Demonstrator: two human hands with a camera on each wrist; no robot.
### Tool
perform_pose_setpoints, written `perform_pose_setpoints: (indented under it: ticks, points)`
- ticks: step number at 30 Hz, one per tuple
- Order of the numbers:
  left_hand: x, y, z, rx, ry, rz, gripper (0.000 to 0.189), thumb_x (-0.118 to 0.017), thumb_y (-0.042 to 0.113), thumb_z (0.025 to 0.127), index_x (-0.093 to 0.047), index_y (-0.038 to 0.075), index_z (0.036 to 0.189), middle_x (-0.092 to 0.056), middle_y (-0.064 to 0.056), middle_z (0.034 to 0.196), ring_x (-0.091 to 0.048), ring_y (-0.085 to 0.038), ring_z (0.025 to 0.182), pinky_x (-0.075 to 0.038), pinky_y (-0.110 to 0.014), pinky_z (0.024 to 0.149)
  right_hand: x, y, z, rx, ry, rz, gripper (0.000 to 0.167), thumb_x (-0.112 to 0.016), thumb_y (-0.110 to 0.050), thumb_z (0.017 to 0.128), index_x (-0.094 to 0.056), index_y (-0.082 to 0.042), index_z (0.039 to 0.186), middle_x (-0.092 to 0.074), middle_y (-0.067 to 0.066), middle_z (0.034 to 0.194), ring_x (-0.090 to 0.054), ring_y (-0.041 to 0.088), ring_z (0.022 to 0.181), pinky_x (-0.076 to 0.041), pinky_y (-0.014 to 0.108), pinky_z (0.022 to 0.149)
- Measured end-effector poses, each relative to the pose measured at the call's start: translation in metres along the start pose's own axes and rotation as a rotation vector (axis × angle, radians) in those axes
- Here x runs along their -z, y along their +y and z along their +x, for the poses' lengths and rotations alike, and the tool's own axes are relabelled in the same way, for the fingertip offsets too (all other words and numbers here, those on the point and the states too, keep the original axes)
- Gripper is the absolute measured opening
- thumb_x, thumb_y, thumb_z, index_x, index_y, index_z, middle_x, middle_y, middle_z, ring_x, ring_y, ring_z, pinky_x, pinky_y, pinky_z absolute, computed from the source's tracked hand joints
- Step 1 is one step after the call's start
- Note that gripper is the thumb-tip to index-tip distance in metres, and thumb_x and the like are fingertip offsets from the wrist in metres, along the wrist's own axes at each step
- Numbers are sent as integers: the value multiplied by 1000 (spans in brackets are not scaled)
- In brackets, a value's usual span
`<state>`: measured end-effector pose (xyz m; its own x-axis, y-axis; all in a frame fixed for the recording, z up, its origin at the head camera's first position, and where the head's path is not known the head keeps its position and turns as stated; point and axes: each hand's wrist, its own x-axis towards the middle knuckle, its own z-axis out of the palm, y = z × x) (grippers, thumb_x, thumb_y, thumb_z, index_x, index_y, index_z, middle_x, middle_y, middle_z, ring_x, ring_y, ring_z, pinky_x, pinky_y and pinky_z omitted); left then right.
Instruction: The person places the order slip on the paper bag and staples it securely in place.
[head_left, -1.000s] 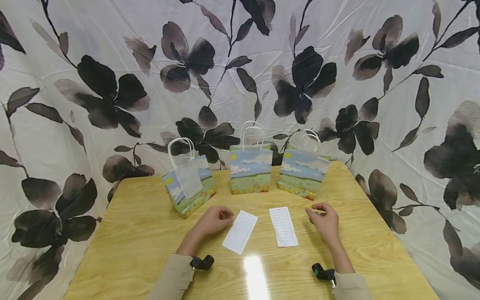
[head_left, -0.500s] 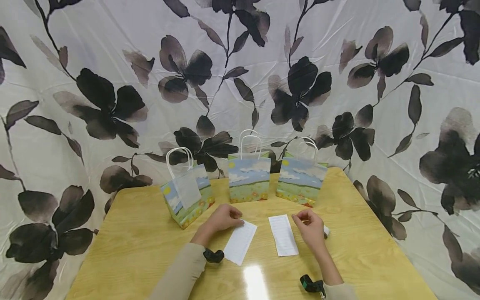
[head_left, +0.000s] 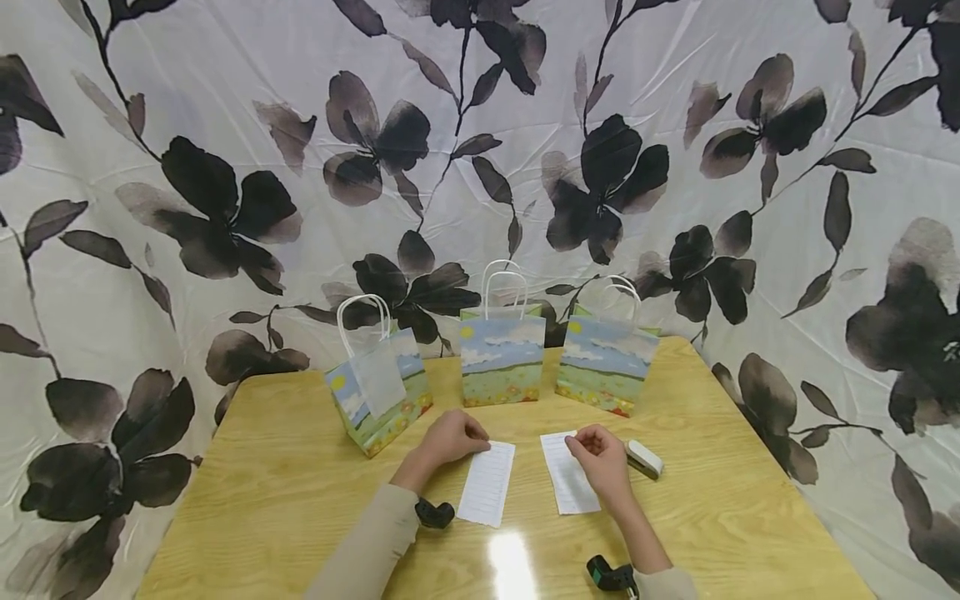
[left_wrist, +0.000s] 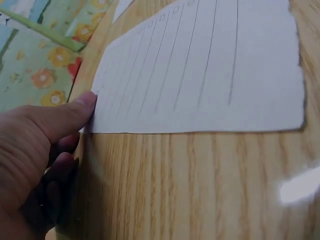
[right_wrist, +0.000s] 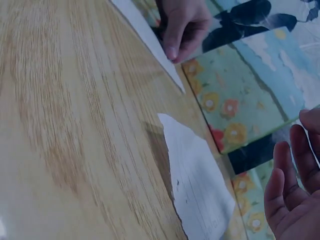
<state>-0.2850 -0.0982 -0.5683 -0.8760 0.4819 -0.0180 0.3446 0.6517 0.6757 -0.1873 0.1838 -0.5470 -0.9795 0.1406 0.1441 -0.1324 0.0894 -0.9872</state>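
My left hand (head_left: 447, 439) pinches the upper left corner of a lined paper slip (head_left: 487, 486) between thumb and fingers. In the left wrist view, the thumb lies at the edge of this slip (left_wrist: 200, 70), which bears ruled lines and small boxes. A second lined slip (head_left: 576, 485) lies to the right on the wooden table. Over its upper right edge hovers my right hand (head_left: 602, 460), fingers loosely bent. The right wrist view has these fingers (right_wrist: 287, 175) apart from the second slip (right_wrist: 197, 180); that hand's thumb is out of frame there.
Three landscape-printed paper gift bags, left (head_left: 416, 387), middle (head_left: 501, 362) and right (head_left: 606, 367), stand along the table's back. A whitish slip (head_left: 378, 383) is on the left bag's front. Right of my right hand lies a small white-and-dark stapler-like object (head_left: 645, 460).
My left hand has moved right and taken hold of the left slip, which has turned slightly more upright. My right hand has moved left over the second slip, uncovering the stapler-like object.
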Motion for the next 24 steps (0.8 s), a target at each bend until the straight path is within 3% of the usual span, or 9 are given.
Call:
perform_pose_setpoints:
  ticks: [3, 7, 12, 18, 24]
  points:
    - [0, 2, 1, 20, -4, -11, 6, -77, 24, 85, -79, 18, 88, -69, 10, 81, -60, -6, 69, -49, -29, 62, -2, 10, 4, -9, -10, 6, 16, -74, -10, 88, -62, 2, 88, -63, 12, 78, -60, 36, 74, -49, 27, 61]
    - [1, 4, 2, 33, -16, -3, 5, -74, 20, 88, -77, 17, 86, -67, 10, 76, -57, -9, 62, -46, -28, 57, -6, 14, 6, -9, -33, -13, 18, -74, -12, 88, -62, 1, 88, -64, 13, 77, -61, 34, 74, -48, 26, 61]
    - [6, 7, 4, 5, -28, -1, 11, -69, 16, 92, -76, 14, 85, -65, 7, 75, -53, -11, 59, -43, -28, 55, -12, 11, 12, -20, -74, -22, 19, -74, -16, 89, -63, -1, 91, -64, 13, 81, -60, 36, 78, -49, 28, 62]
    - [17, 13, 3, 22, -20, -67, 11, -64, 15, 96, -73, 11, 91, -63, 2, 80, -55, -15, 63, -45, -30, 56, -21, 4, 21, -12, -121, -24, 16, -72, -16, 90, -66, -2, 93, -63, 19, 84, -58, 44, 81, -47, 27, 61]
    - [29, 20, -4, 18, 4, -111, 11, -64, 16, 96, -73, 11, 92, -64, 1, 83, -59, -19, 65, -48, -32, 55, -29, -5, 22, -29, -169, -24, 14, -71, -13, 91, -67, 0, 93, -62, 20, 77, -53, 30, 64, -42, 25, 55]
